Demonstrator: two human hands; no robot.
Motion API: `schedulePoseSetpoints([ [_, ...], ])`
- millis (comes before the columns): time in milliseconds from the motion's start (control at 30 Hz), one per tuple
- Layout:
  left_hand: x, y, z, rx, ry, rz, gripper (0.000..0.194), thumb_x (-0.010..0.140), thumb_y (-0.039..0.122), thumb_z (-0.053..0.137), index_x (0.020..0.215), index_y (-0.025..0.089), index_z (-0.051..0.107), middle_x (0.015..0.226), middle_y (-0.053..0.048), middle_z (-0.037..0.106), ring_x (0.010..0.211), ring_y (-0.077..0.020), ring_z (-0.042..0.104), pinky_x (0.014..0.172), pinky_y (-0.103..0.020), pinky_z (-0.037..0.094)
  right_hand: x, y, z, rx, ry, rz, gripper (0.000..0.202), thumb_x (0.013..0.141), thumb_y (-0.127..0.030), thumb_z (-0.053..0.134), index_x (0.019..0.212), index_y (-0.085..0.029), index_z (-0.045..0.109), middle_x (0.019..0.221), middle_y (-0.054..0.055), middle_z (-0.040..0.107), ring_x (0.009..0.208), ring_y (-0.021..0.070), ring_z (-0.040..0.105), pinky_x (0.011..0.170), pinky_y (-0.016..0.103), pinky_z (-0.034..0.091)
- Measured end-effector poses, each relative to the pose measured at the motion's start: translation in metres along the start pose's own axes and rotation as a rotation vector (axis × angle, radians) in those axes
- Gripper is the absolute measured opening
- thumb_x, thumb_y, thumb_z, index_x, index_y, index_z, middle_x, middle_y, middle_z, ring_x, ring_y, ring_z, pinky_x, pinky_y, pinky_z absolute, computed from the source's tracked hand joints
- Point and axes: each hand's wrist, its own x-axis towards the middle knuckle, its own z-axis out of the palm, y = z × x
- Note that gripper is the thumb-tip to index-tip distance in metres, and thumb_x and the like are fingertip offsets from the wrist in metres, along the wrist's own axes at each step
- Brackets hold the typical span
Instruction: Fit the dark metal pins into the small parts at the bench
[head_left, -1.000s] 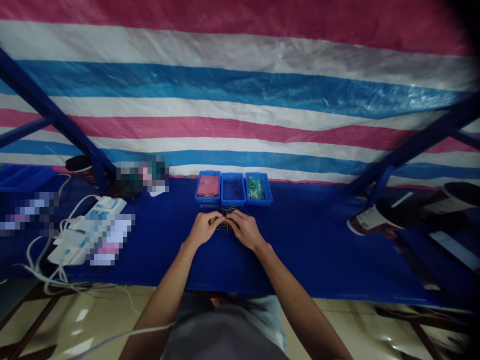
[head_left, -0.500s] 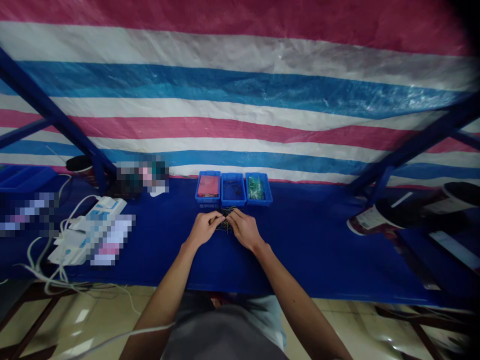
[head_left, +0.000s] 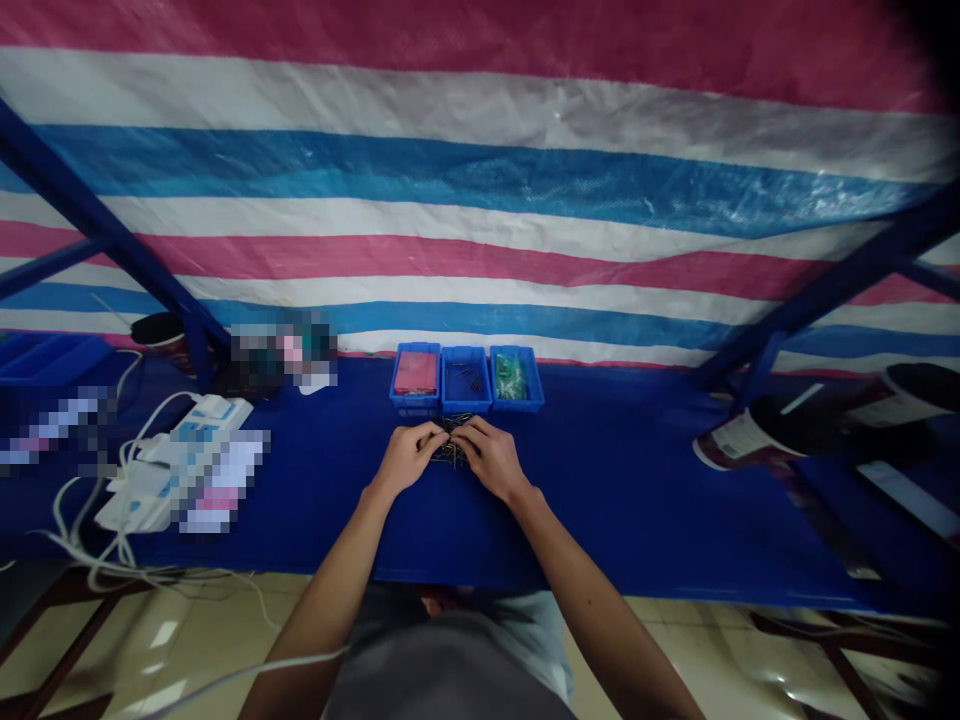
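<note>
A: From the head view, what has just changed?

B: Hardly anything. The left hand (head_left: 405, 455) and right hand (head_left: 493, 458) stay at the same spot, and the three bins beyond them look the same. The whole scene has only slipped a hair, probably from the head moving.

A: What does that mean for the work?

B: I'd judge it is at a slow, fine stage, all in the fingertips. I see nothing passing between the hands and the bins.

A: Where is the pile?

B: The pile (head_left: 453, 456) of thin dark and brassy pieces lies on the worktop (head_left: 615, 480), between and under the fingers, partly hidden by them.

A: And the pose?

B: Both forearms reach forward and slant inward. Palms face down, fingers curl, and the tips nearly meet over the pile. Each hand is narrow, thumb close to fingers. Whether either one grips a piece, I cannot tell; it's too small.

A: What stands just beyond the hands?

B: The left bin (head_left: 417, 406) with a red stack (head_left: 416, 372), the mid bin (head_left: 466, 407) with a few thin dark pieces, and the right bin (head_left: 519, 406) with green bits (head_left: 511, 378).
</note>
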Motion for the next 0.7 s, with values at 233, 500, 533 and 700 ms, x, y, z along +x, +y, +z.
schedulePoseSetpoints([
  [233, 0.000, -0.002, 0.001, -0.006, 0.004, 0.003, 0.035, 0.094, 0.043, 0.054, 0.083, 0.015, 0.072, 0.052, 0.007, 0.038, 0.050, -0.0082, 0.034, 0.055, -0.021, 0.029, 0.001, -0.006, -0.004, -0.067, -0.045, 0.016, 0.025, 0.104, -0.033, 0.044, 0.106, -0.024, 0.067, 0.096, 0.004, 0.065, 0.084, 0.0143, 0.064, 0.074, 0.023, 0.044],
  [500, 0.001, -0.005, 0.003, 0.003, 0.002, 0.003, 0.036, 0.093, 0.044, 0.055, 0.084, 0.014, 0.072, 0.051, 0.007, 0.039, 0.051, -0.0084, 0.034, 0.056, -0.021, 0.029, 0.003, -0.011, -0.004, -0.171, -0.088, 0.073, 0.034, 0.106, -0.034, 0.037, 0.087, -0.020, 0.061, 0.085, 0.004, 0.062, 0.074, 0.0140, 0.060, 0.065, 0.025, 0.038],
  [533, 0.001, -0.005, 0.003, 0.005, 0.004, 0.003, 0.036, 0.093, 0.044, 0.055, 0.084, 0.014, 0.072, 0.051, 0.007, 0.039, 0.051, -0.0083, 0.034, 0.056, -0.021, 0.029, 0.003, -0.011, -0.004, -0.175, -0.085, 0.078, 0.035, 0.106, -0.035, 0.036, 0.085, -0.020, 0.060, 0.084, 0.004, 0.061, 0.073, 0.0139, 0.059, 0.065, 0.025, 0.038],
  [700, 0.001, -0.003, 0.002, 0.003, 0.005, -0.010, 0.037, 0.094, 0.044, 0.054, 0.083, 0.014, 0.072, 0.051, 0.006, 0.038, 0.051, -0.0085, 0.034, 0.056, -0.021, 0.029, 0.003, -0.009, -0.007, -0.104, -0.064, 0.065, 0.031, 0.105, -0.036, 0.039, 0.093, -0.021, 0.063, 0.088, 0.004, 0.063, 0.075, 0.0142, 0.061, 0.068, 0.024, 0.041],
])
